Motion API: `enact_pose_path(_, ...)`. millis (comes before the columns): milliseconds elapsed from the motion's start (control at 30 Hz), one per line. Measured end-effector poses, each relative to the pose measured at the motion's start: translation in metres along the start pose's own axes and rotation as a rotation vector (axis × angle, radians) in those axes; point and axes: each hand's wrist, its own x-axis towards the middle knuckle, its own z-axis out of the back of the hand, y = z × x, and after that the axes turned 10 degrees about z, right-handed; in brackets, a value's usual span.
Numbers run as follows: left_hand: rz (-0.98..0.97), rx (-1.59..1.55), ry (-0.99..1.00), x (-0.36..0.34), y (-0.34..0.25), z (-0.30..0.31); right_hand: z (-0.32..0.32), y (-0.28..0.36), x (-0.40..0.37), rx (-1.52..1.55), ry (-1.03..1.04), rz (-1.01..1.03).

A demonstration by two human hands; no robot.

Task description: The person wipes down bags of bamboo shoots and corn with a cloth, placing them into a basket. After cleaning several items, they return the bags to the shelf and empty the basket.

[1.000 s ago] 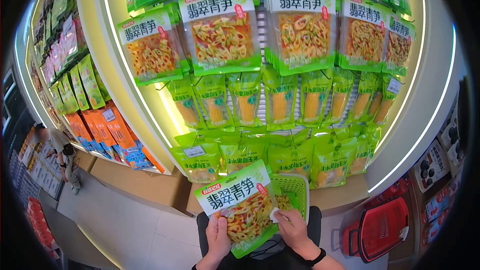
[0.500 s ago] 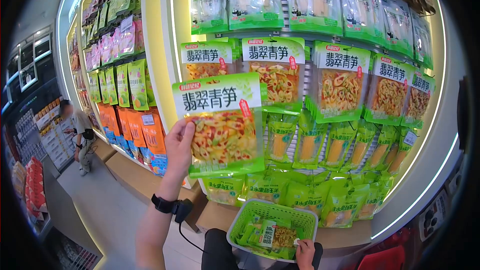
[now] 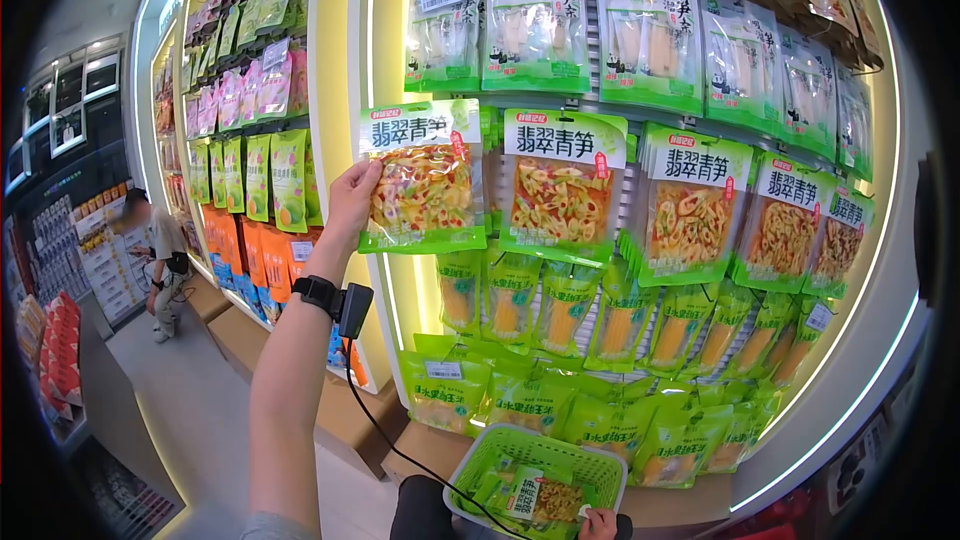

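Note:
My left hand (image 3: pixel 349 204), raised at arm's length, pinches the left edge of a packet of sliced green bamboo shoots (image 3: pixel 425 190). The packet is upright and faces me, with a green and white top and a window of reddish slices. It overlaps the left column of the rack; whether it touches a hook is hidden. Low down, my right hand (image 3: pixel 599 524) is closed on the near right rim of a green plastic basket (image 3: pixel 480 450). Inside the basket lie several packets, the top one a matching bamboo shoot packet (image 3: pixel 548 500).
Matching packets (image 3: pixel 565 185) hang to the right. Clear-fronted packets (image 3: pixel 650 35) hang above, corn packets (image 3: pixel 570 315) below. A lit divider (image 3: pixel 340 60) separates the bays. A cable (image 3: pixel 368 410) runs from my left wrist past the basket. Another person (image 3: pixel 160 250) crouches in the left aisle.
My left hand has moved the packet up and away from me, against the rack's left column. The view has shifted a little; my right hand stays at the basket.

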Motion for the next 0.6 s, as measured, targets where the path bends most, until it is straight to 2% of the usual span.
enact_pose_path(133,0.016,0.017,0.037,0.012,0.008,0.001,0.005,0.004,0.003,0.006,-0.006,0.007)
enact_pose_path(300,0.177,0.051,-0.017,0.006,0.005,-0.010,0.007,0.006,0.004,0.023,-0.012,0.008)
enact_pose_path(533,0.143,0.151,-0.034,0.026,0.022,0.001,0.005,0.008,0.005,0.013,-0.074,0.031)
enact_pose_path(600,0.233,0.117,-0.104,0.025,0.020,0.000,0.003,0.006,0.003,0.003,-0.057,0.028)
